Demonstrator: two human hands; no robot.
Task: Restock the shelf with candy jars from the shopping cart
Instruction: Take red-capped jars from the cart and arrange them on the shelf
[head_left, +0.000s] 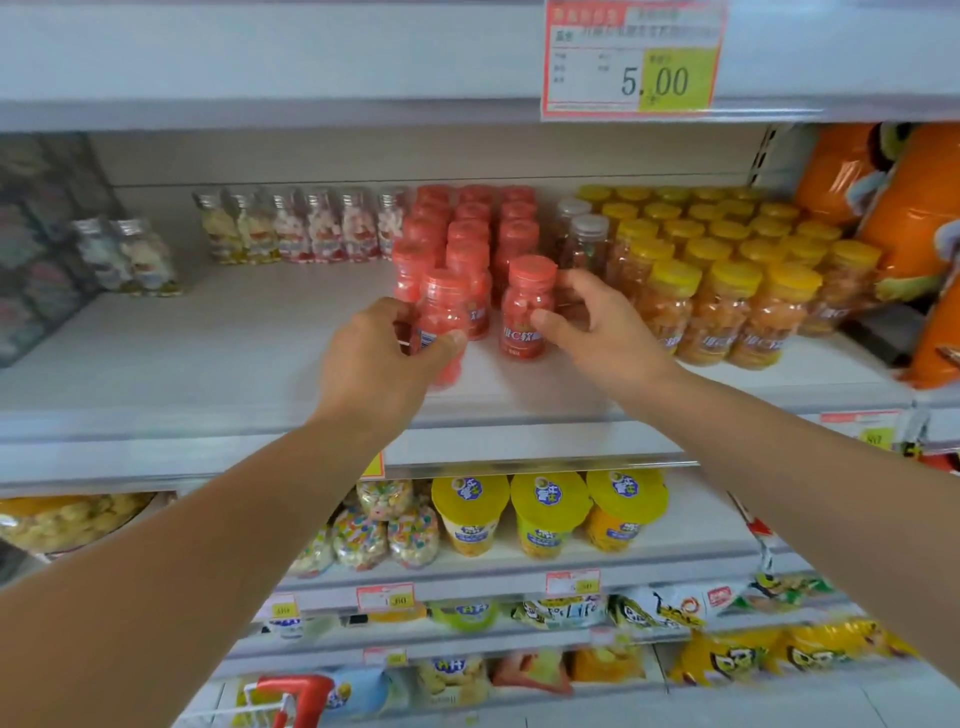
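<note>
Currently gripping a red candy jar in left hand, at 9 o'clock of a second red jar pinched by right hand; both near shelf front edge. Risks: nudging packed red rows at 12 o'clock, toppling several; letting go while tilted, rolling off the lip.

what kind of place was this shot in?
Likely a supermarket snack aisle: tiered white shelves packed with rows of identical candy jars, a 5.00 price tag on the shelf edge, and a red shopping cart handle below.

Left red jar and right red jar are upright at shelf front.
</note>
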